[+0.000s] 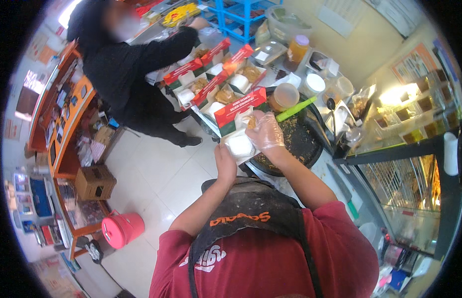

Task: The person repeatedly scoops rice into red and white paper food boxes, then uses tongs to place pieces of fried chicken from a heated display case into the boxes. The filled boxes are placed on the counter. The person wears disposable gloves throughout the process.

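My left hand (pixel 226 164) grips the near left side of an open paper food box (pixel 242 108) with a red and green printed lid flap. In the box sits a white paper-wrapped mound (pixel 241 145). My right hand (pixel 268 130), in a clear plastic glove, has its fingers on a piece of brown fried food (pixel 252 122) at the box's far side. Several similar open boxes (pixel 206 89) stand just beyond, holding fried pieces and white mounds. Right of my right hand lies a round black tray (pixel 303 143) with brown crumbs, a clear plastic tub (pixel 286 97) and a lime-green handle (pixel 296 108).
A person in black (pixel 141 74) stands across the counter at left, one arm reaching over it. Blue plastic racks (pixel 240 18) and a jar of orange liquid (pixel 296 52) stand behind. At right are a green-handled knife (pixel 340 186) and a glass display case (pixel 406 201). A pink bucket (pixel 123 229) is on the floor.
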The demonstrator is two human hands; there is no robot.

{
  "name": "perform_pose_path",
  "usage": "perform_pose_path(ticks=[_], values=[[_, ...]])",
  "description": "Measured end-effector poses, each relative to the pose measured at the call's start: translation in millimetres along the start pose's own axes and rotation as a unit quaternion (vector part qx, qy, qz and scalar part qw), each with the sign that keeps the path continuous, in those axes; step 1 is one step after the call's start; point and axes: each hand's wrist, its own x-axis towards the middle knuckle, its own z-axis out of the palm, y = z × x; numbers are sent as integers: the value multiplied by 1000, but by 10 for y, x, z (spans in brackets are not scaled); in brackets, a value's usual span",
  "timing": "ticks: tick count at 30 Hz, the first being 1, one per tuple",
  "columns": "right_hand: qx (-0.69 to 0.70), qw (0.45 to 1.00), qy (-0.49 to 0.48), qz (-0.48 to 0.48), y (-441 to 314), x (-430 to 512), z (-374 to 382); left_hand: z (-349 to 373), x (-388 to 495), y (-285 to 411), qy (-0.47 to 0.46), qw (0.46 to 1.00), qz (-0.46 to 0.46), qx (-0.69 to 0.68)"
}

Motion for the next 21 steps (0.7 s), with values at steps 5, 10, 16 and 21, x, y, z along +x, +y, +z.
perform_pose_path(ticks=[5, 10, 16, 21], values=[[-312, 892, -320, -68, -300, -55, -91, -13, -80, -376, 15, 988, -42, -151], [-242, 938, -248, 8, -548, -290, -79, -211, -312, -69, 22, 989, 68, 127], [-68, 918, -179, -348, -743, -529, -158, -651, -409, -87, 80, 995, -7, -63], [141, 878, -211, -405, -774, -425, -87, -1260, -445, -266, 110, 949, -72, -286]])
